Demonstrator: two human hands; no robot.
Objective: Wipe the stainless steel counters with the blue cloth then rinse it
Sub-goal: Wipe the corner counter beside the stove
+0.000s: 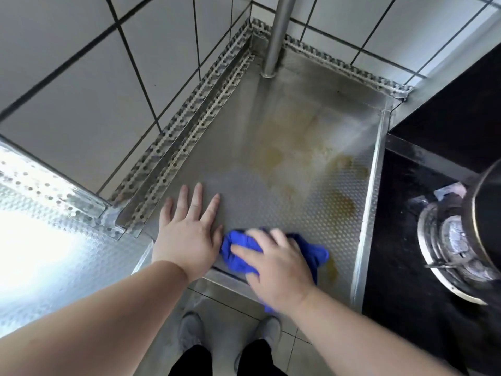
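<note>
A dimpled stainless steel counter (pixel 271 147) fills the corner between tiled walls, with yellow-brown stains across its middle and right. The crumpled blue cloth (pixel 238 253) lies at the counter's front edge. My right hand (pixel 276 264) presses down on the cloth with its fingers spread over it, slightly blurred. My left hand (pixel 187 234) rests flat on the counter just left of the cloth, fingers apart, holding nothing.
A steel post (pixel 276 33) stands at the counter's back corner. A second steel counter (pixel 54 240) glares bright at the left. To the right a black stove area holds a gas burner (pixel 450 240) and a dark pot (pixel 488 213). Grey shoes show on the tiled floor below.
</note>
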